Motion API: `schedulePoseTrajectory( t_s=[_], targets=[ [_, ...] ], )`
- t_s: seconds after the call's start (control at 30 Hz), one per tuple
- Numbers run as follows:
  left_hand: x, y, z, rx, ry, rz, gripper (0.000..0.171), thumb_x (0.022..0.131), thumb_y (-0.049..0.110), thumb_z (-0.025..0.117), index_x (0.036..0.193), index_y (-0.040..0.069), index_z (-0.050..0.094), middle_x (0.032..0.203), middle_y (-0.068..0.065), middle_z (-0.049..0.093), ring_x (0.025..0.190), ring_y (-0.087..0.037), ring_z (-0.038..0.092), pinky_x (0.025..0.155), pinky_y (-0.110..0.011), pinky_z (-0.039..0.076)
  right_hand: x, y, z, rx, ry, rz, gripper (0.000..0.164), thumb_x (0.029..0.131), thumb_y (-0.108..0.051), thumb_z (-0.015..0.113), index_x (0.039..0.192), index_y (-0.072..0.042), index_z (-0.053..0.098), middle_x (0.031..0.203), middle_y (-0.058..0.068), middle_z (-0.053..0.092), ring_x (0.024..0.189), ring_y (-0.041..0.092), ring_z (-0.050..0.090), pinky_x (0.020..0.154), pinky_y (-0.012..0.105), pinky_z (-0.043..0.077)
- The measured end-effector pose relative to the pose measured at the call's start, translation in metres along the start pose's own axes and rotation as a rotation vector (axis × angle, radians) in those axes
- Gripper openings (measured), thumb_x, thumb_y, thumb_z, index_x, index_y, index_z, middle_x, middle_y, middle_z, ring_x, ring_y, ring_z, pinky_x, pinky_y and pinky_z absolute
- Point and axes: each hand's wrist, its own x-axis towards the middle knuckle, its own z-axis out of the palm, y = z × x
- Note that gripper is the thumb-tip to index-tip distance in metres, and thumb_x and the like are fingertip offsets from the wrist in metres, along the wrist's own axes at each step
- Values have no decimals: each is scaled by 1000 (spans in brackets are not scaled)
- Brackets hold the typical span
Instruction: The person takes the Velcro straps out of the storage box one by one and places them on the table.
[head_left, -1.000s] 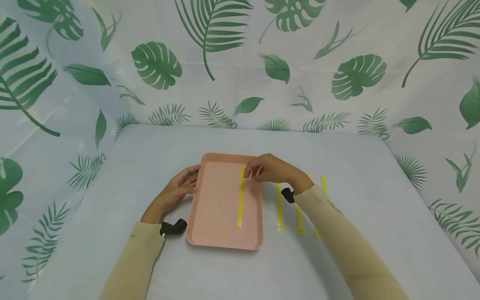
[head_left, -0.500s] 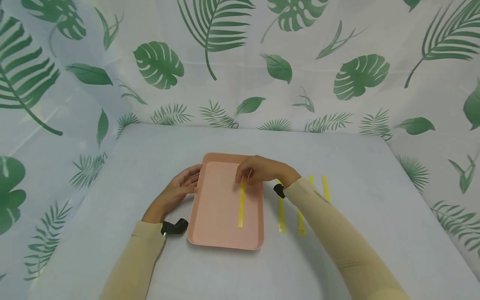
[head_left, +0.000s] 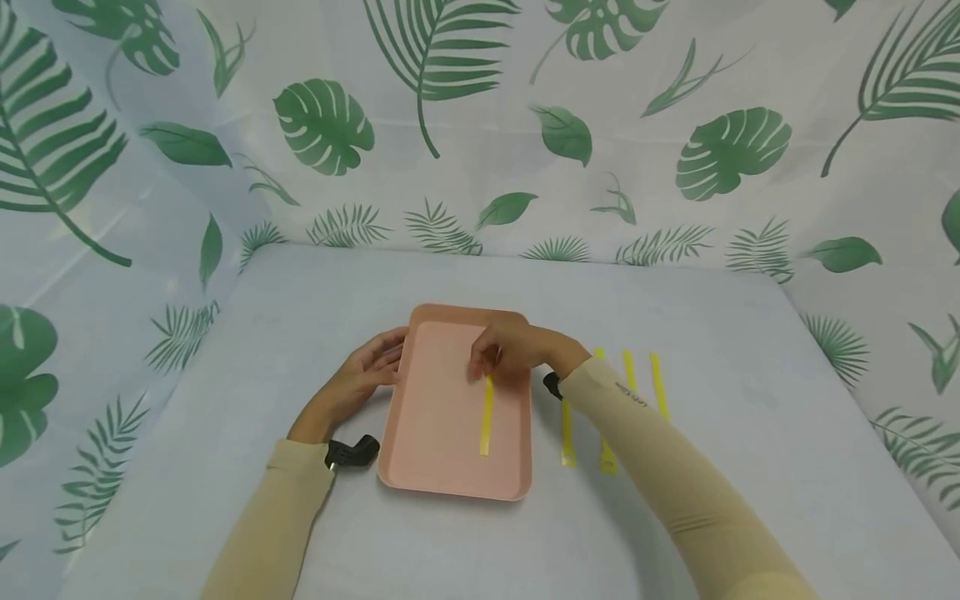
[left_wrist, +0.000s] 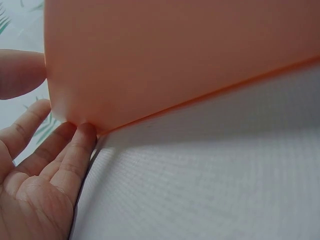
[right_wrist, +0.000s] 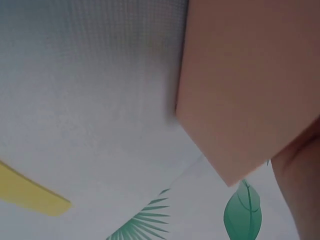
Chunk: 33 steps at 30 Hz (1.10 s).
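In the head view, a pink rectangular tray point(head_left: 442, 433) lies on the white table with a narrow yellow strip point(head_left: 487, 421) lengthwise near its right side. My right hand point(head_left: 513, 346) reaches over the tray's far right part, fingers bent down, pinching the strip's far end, which they hide. My left hand point(head_left: 360, 375) rests against the tray's left wall. Up close in the left wrist view, fairly straight fingers point(left_wrist: 72, 155) touch the tray's outer side point(left_wrist: 150, 65). In the right wrist view, only a sliver of the right hand point(right_wrist: 302, 185) shows beside the tray point(right_wrist: 240, 85).
Several more yellow strips point(head_left: 567, 442) lie side by side on the table point(head_left: 720, 400), right of the tray and partly under the right forearm. A white cloth with green leaves point(head_left: 562, 200) hangs around the back and sides.
My right hand has moved left and slightly nearer, from beside the strip onto its far end. The left hand and tray hold their places; the view has shifted a little.
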Motion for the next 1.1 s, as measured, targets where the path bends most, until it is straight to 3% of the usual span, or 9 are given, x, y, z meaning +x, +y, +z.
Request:
schedulePoseTrajectory(
  t_s=[0.1,0.37,0.63,0.9,1.0,1.1],
  targets=[
    [0,0,0,-1,0,0,77,96,-10,55,165,-14,21,172,-35,21,159,-49,24,115,-22,45,1,0,1,0,-14,4,39,77,23,65,97,-5,82,82,-3,69,81,9,61,79,25,56],
    [0,1,1,-2,-3,4,77,95,-12,55,165,-15,20,171,-36,21,154,-30,39,114,-23,46,2,-1,3,-17,-20,-21,32,74,22,66,90,-3,76,79,-4,64,78,9,56,74,24,51],
    [0,1,0,9,3,-5,78,95,-10,56,165,-14,21,172,-35,21,158,-47,26,113,-22,47,5,0,4,-6,-20,-20,27,75,22,69,85,-3,72,81,-3,66,80,9,56,76,25,53],
    [-1,0,-1,12,9,-7,77,96,-10,55,165,-14,21,172,-35,21,159,-50,23,113,-21,47,4,2,5,21,26,-60,23,77,18,78,83,-3,71,79,-3,69,78,6,59,76,26,55],
    [-1,0,-1,10,10,-8,77,96,-10,55,165,-14,21,172,-35,20,159,-50,22,114,-21,46,3,3,4,4,74,-66,24,79,18,72,86,-5,71,81,-4,67,80,6,60,78,27,55],
    [-1,0,-1,7,9,-11,77,96,-11,55,165,-14,21,172,-35,20,159,-50,22,114,-21,46,0,2,1,10,117,-63,31,82,20,58,92,-6,72,85,-4,65,83,9,61,78,29,54]
  ],
)
